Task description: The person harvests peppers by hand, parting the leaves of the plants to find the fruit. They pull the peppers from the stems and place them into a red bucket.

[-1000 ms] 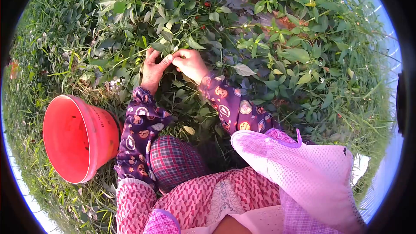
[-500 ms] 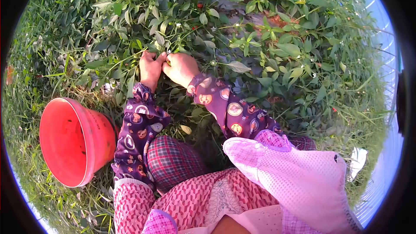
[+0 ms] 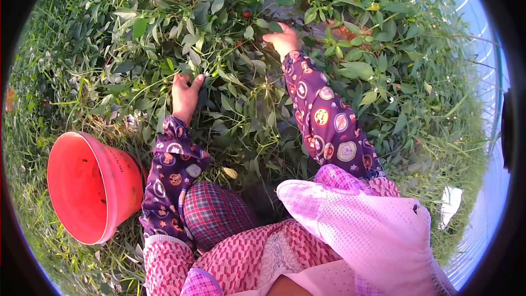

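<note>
Found leafy plants [image 3: 227, 104] across the upper and middle frame. Traced one green stem [image 3: 156, 83] at left of centre, long axis from lower left to upper right, pointing at the left hand [image 3: 185, 96]. Noted the left hand among leaves, thumb raised apart from forefinger; cannot tell whether gripping, with fingertips partly hidden. Saw the right hand [image 3: 285, 39] at upper centre, thumb spread from forefinger and pointing left, near foliage. Counted two hands, one small green fruit [image 3: 214, 74] just beside the left thumb, too small to judge for axis, one dark red fruit [image 3: 246, 14] at upper centre, and one red bucket [image 3: 125, 178] at lower left, mouth facing left, with dark specks inside. Compared with half a second ago: found the hands well apart instead of together, the right hand having moved up and right.
</note>
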Demonstrator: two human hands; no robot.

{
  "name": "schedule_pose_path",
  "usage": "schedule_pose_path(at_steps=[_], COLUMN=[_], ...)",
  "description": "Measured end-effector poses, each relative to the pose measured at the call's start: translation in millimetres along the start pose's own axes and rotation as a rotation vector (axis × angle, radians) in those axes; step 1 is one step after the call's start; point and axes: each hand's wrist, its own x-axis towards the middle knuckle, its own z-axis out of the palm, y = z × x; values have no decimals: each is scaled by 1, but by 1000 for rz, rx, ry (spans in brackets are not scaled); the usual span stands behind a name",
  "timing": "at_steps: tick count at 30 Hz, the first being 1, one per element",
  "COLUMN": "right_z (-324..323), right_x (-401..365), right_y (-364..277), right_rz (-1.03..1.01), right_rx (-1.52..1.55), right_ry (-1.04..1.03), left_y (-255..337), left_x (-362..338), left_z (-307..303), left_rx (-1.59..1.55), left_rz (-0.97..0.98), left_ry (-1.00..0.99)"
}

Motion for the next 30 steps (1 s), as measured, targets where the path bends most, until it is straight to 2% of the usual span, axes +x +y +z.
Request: schedule_pose_path(at_steps=[1,3,4,7,8,10,11,12,14,15,16,18,22,24,26,27,28,30], right_z=[2,9,11,3,3,-1,-8,-11,-9,-10,-6,10,92,153,219,249,259,265], right_x=[12,30,28,27,16,-1,5,2,-22,-37,-52,-87,-174,-220,-261,-278,-287,-283], right_y=[9,13,12,17,-2,-36,-23,-23,-29,-40,-46,-69,-107,-137,-166,-178,-193,-195], right_rz=[-148,-62,-93,-41,-42,472,570,566,602,634,539,484,426,490,489,385,427,176], right_rx=[-104,-151,-438,-307,-311,185,451,449,635,838,846,821,454,429,543,503,380,340], right_ry=[-12,-70,22,12,14,-203,-395,-396,-542,-717,-710,-732,-823,-987,-1198,-1225,-1224,-1069], left_y=[2,3,3,-2,-1,1,1,1,-1,-4,-4,2,-9,-15,0,4,3,-1], left_x=[-1,-2,-2,-1,-1,-2,-2,-2,-3,-2,-3,-4,-1,-1,-6,-7,-8,-10], left_z=[-1,-3,-4,-4,-4,-2,-2,-2,-3,-2,-3,-3,7,12,0,-2,-1,-1], left_rx=[-10,-7,-5,118,113,42,43,41,105,93,92,72,184,290,118,85,86,66], left_rz=[30,76,76,85,86,133,157,161,111,120,116,95,109,87,182,191,194,190], left_ry=[-1,-17,-12,-33,-35,-16,-14,-12,-30,-30,-25,-45,32,93,19,13,12,13])
